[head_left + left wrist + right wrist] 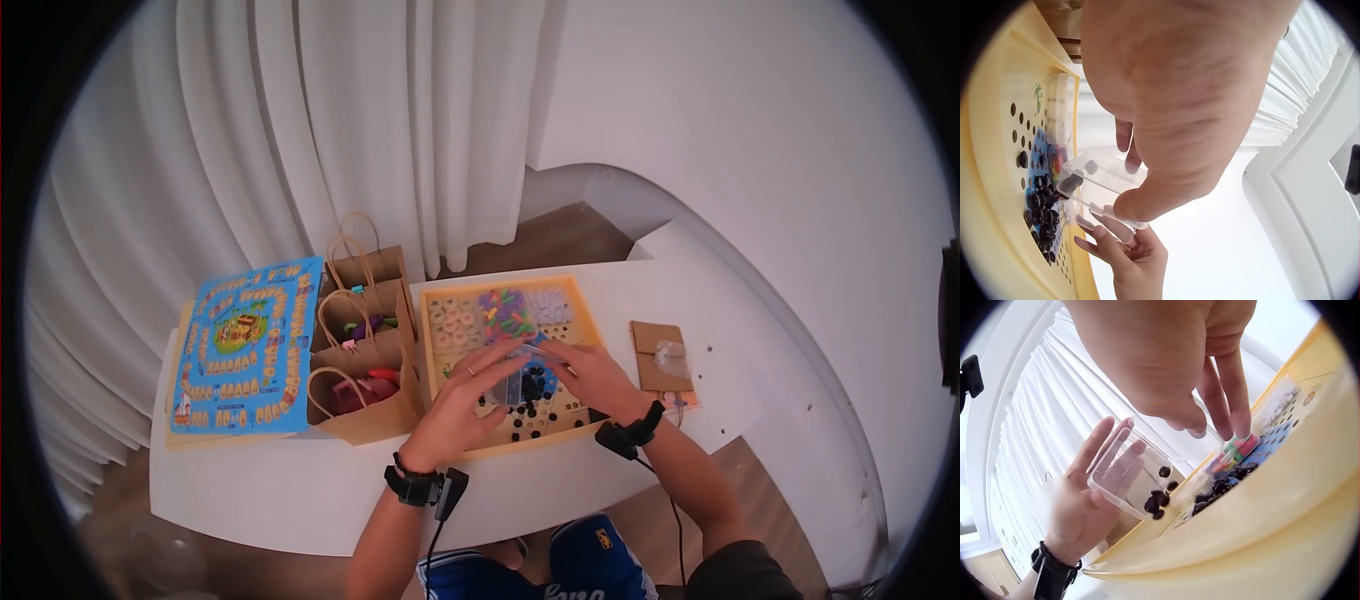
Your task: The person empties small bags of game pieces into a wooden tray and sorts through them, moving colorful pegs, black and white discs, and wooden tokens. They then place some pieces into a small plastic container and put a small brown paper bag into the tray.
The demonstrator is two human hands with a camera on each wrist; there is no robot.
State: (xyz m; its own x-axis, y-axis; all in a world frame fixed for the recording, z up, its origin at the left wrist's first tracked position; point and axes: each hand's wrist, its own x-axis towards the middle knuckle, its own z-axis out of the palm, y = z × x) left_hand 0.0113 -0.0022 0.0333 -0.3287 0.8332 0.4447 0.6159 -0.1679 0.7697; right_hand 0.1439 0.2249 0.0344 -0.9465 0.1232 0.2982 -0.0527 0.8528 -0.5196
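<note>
My left hand (462, 412) grips a clear plastic box (1124, 469), tilted above a yellow-edged wooden tray (432, 372), with its open side towards the tray. Several black pieces (1157, 501) show at the box's lower end. More black pieces (1041, 212) lie heaped on a blue patterned area of the tray below. On the other side of the box, my right hand (603, 385) pinches a thin clear part (1112, 226), which looks like a lid; whether it joins the box, I cannot tell. The right hand's other fingers (1235, 419) extend towards the tray.
In the tray's back compartments are round wooden pieces (453, 322), a box of colourful pieces (508, 315) and pale pieces (549, 304). Paper bags (385, 415) and a blue game board (245, 345) stand left. A brown packet (655, 370) lies right on the white table (480, 505).
</note>
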